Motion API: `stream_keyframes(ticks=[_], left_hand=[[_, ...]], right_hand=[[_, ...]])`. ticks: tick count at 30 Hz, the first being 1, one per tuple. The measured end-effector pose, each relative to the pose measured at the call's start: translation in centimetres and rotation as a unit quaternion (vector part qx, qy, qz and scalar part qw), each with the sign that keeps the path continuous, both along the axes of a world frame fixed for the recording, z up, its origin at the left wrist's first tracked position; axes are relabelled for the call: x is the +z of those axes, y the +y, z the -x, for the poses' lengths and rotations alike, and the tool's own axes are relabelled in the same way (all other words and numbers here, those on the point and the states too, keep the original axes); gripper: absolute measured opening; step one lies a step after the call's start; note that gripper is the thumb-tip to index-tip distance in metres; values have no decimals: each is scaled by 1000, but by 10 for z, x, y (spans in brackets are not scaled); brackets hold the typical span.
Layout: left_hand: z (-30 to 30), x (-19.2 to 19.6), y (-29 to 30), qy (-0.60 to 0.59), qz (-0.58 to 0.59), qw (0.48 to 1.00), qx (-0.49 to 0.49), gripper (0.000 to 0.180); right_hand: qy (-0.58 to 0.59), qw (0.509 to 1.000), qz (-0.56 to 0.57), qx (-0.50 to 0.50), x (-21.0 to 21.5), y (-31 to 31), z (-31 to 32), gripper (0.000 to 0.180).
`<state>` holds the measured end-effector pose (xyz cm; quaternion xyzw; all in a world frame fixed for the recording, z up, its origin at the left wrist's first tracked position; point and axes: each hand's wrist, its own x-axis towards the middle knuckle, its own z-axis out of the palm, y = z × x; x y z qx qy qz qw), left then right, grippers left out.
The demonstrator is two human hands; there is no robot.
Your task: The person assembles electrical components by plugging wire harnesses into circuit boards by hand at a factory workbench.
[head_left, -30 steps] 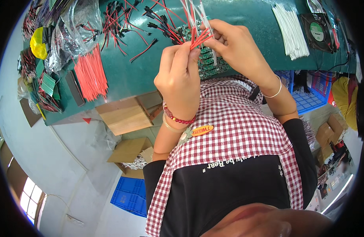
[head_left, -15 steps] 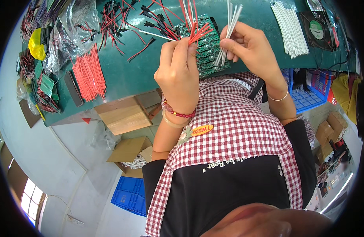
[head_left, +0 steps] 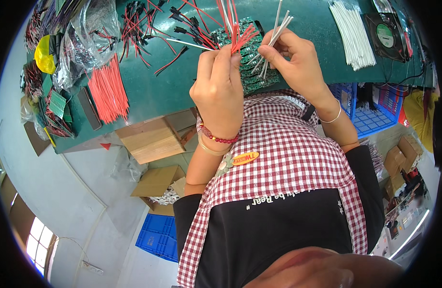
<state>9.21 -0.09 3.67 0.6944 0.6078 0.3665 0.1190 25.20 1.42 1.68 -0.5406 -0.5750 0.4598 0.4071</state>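
Observation:
My left hand is closed around a bunch of red wires, with a few white ones among them, their ends fanning out above the fingers. In a pinch between thumb and fingers, my right hand holds several white wires, which now cross one another at different angles. Below and between both hands lies a block of green circuit boards, partly hidden by the hands and wires. Red and black wires with black connectors lie on the table beside the boards, left of them.
On the green table lie a pile of red wires, a clear plastic bag and a yellow roll at left. White wires and a black fan are at right. A blue crate stands below the table edge.
The white wires in my right hand have spread and tilted, their lower ends swinging left toward the red bunch. My right hand has shifted slightly left; my left hand has barely moved.

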Motion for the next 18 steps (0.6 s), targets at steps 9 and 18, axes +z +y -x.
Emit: stream_keyframes(ticks=[9, 18], left_hand=[[2, 1, -3, -49, 26, 998, -11, 18], [6, 10, -12, -202, 43, 978, -4, 15]], right_hand=[[-27, 999, -36, -7, -1, 2, 2, 12], [-33, 998, 5, 48, 3, 5, 8, 15]])
